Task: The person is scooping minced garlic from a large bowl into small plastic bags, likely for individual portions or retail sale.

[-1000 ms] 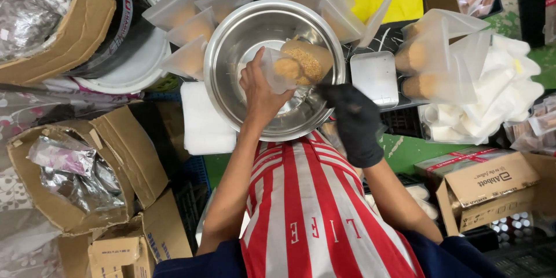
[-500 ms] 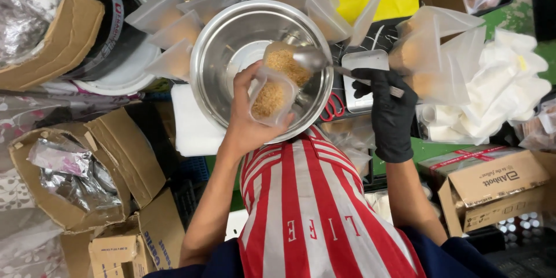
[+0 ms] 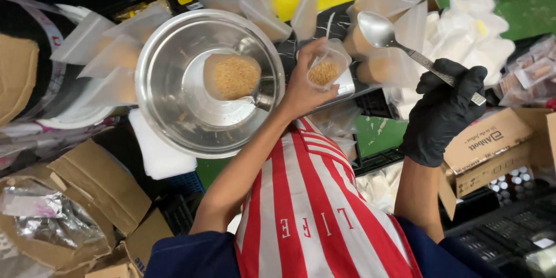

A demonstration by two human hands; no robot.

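From the head camera, the bare left hand (image 3: 301, 90) is closed around a small clear plastic bag (image 3: 325, 68) partly filled with tan granules, holding it upright just right of the steel bowl (image 3: 168, 116), over a small white scale (image 3: 346, 84). The black-gloved right hand (image 3: 443, 110) is clamped on the handle of a metal spoon (image 3: 385, 35), its empty bowl raised near filled bags (image 3: 370, 52). Inside the steel bowl stands an open bag of granules (image 3: 234, 75).
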